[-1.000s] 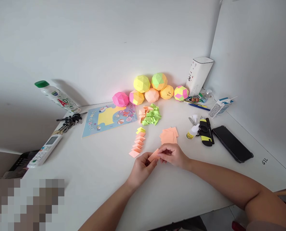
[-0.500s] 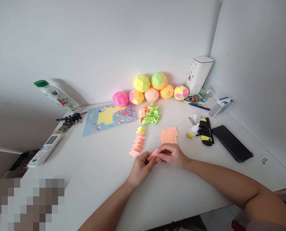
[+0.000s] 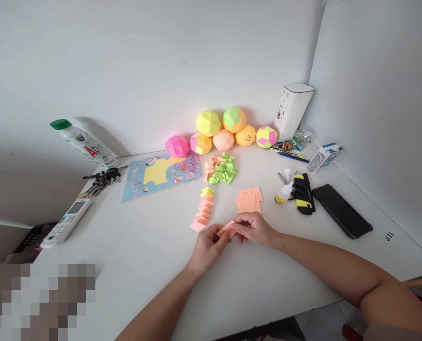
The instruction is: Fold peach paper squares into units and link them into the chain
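Note:
A small orange paper piece (image 3: 227,228) is pinched between my left hand (image 3: 208,248) and my right hand (image 3: 255,229), just above the white table (image 3: 143,255). Both hands have their fingers closed on it. To the left of my hands lies a row of folded orange units (image 3: 202,213) with a yellow one at its far end. Just beyond my right hand sits a small stack of orange paper squares (image 3: 248,200). Farther back is a heap of green and orange folded units (image 3: 222,169).
Several paper balls (image 3: 223,129) line the wall. A glue bottle (image 3: 283,193), a black-yellow tool (image 3: 303,193) and a phone (image 3: 342,211) lie right. A sticker sheet (image 3: 161,174), keys (image 3: 102,180), a remote (image 3: 67,221) and a bottle (image 3: 85,143) lie left. A white box (image 3: 293,111) stands at the back.
My fingers have shifted slightly on the orange paper piece; both hands stay in the same spot. Nothing else on the table has moved.

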Demonstrator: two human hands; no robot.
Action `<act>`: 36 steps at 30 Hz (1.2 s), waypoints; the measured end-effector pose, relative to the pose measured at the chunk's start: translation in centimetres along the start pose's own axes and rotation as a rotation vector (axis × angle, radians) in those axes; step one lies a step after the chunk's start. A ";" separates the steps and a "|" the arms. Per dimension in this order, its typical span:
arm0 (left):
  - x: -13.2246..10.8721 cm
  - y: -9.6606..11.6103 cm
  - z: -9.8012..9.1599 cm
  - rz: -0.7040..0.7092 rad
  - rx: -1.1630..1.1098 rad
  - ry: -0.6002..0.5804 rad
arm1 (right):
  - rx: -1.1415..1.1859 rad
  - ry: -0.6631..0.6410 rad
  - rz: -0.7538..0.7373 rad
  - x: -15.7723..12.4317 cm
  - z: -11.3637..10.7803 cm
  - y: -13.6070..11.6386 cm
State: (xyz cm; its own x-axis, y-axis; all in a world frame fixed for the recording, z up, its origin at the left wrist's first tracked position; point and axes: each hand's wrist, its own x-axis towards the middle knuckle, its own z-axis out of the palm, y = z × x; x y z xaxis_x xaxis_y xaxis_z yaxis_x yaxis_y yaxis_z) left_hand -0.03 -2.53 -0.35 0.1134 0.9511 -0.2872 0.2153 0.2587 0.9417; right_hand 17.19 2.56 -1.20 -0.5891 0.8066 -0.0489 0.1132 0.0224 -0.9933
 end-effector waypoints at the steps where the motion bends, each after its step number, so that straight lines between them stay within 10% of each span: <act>1: 0.0 0.1 0.0 -0.003 0.002 -0.005 | 0.008 0.005 0.000 0.0 0.0 0.0; 19: 0.1 -0.5 0.1 0.106 -0.037 0.054 | 0.045 -0.062 -0.001 -0.1 0.0 -0.2; 29: -0.5 -1.1 0.4 0.529 0.326 0.105 | -0.108 -0.094 -0.062 0.0 0.0 -0.2; 36: -0.7 -0.9 0.5 0.520 0.310 0.123 | -0.026 -0.067 -0.018 -0.1 -0.4 -0.2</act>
State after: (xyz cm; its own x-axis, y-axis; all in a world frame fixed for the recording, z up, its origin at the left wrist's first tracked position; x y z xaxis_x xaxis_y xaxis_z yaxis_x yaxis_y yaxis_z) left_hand 0.19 -3.54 -1.06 0.1705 0.9567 0.2358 0.4357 -0.2878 0.8528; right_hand 17.58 2.69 -0.94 -0.6436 0.7644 -0.0387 0.1218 0.0525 -0.9912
